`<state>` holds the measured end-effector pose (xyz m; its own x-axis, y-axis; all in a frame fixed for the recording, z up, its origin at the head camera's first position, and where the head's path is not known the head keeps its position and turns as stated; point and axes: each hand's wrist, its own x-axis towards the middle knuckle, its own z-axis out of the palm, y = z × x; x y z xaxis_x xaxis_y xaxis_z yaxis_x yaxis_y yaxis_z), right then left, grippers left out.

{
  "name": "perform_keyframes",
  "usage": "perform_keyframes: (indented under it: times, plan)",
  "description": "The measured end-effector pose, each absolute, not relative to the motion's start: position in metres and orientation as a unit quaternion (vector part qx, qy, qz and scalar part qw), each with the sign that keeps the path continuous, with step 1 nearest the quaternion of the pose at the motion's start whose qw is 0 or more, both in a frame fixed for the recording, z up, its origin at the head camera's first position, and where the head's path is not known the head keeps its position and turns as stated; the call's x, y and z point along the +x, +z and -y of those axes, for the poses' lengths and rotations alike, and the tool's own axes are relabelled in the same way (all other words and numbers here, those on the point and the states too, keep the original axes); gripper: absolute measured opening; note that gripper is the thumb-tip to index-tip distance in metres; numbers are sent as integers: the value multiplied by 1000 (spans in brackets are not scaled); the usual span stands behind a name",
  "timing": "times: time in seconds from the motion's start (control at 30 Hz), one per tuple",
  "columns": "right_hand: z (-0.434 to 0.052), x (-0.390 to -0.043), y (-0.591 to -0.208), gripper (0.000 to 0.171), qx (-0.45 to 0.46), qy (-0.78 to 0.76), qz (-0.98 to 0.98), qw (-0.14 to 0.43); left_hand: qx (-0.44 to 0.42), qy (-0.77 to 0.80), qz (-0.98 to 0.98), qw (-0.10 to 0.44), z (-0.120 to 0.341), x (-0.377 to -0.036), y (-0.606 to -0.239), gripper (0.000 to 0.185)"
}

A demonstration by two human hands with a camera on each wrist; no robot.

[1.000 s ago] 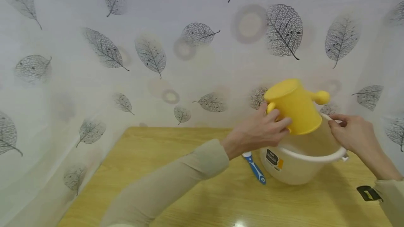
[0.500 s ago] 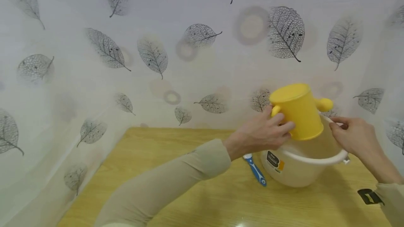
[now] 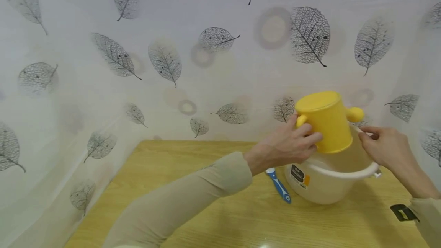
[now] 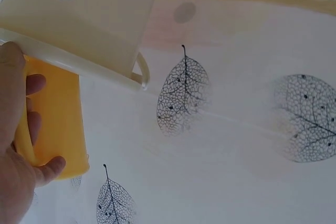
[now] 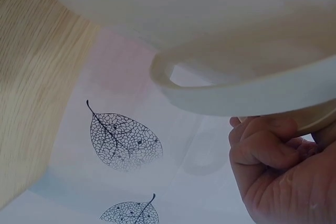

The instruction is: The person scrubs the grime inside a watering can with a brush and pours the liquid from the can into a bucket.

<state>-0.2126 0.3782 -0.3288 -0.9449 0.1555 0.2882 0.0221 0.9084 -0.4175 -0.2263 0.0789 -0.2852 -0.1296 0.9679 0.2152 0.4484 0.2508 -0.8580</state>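
Left hand (image 3: 289,144) grips yellow cup (image 3: 325,123), hiding its handle; right hand (image 3: 386,146) pinches bucket (image 3: 320,186) rim.

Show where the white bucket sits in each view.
Head: bucket lower right, on the table, under the yellow cup.
Left wrist: bucket top left, above the cup.
Right wrist: bucket fills the top.
Shared landmark: its rim loop.

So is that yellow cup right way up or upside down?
Upside down: the yellow cup shows its closed base on top, slightly tilted, gripped by the left hand above the white bucket.
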Motion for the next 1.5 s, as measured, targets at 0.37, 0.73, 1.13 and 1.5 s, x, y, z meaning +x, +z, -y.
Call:
perform_keyframes:
  times: [0.37,0.73,1.13,1.5]
  plan:
    - [-377,-212,-330,51,-51,217,962,161,-513,273,694,424,-74,-228,-292,40]
    - [-377,-211,-328,51,-57,225,961,151,-506,234,741,375,-70,-229,-300,20]
    - [-376,-210,-326,50,-38,221,961,161,-502,115,766,384,-73,-221,-308,25]
    - [-375,-210,-328,48,-41,219,959,173,-488,-13,787,378,-69,-224,-308,20]
